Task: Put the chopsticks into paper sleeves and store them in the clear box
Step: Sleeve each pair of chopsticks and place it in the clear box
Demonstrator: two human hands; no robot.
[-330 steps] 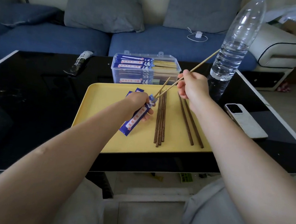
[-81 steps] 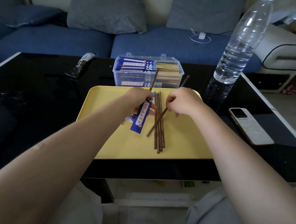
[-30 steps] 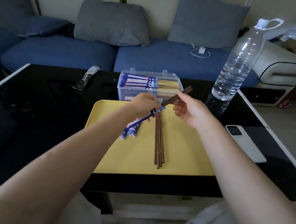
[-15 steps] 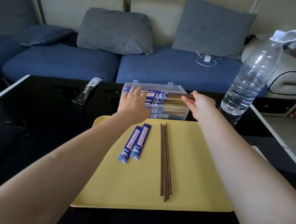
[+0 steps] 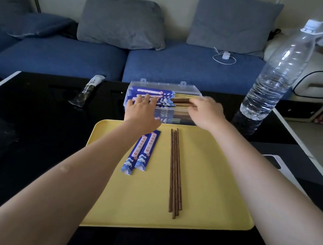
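Both my hands are at the clear box [image 5: 165,87] on the black table [image 5: 38,113] — left hand [image 5: 142,110] flat, fingers straight on the blue sleeved sets inside; right hand [image 5: 205,112] at the brown ends of the sleeved chopsticks [image 5: 181,100], grip hidden, can't tell. On the yellow tray [image 5: 148,200]: two empty paper sleeves [image 5: 140,154] side by side, four bare brown chopsticks [image 5: 175,171] just right of them. Water bottle [image 5: 275,78] stands right of the box.

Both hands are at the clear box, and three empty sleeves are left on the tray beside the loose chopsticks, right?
Not quite: the head view shows two empty sleeves on the yellow tray, not three. They lie beside the loose chopsticks, and both hands are at the clear box.
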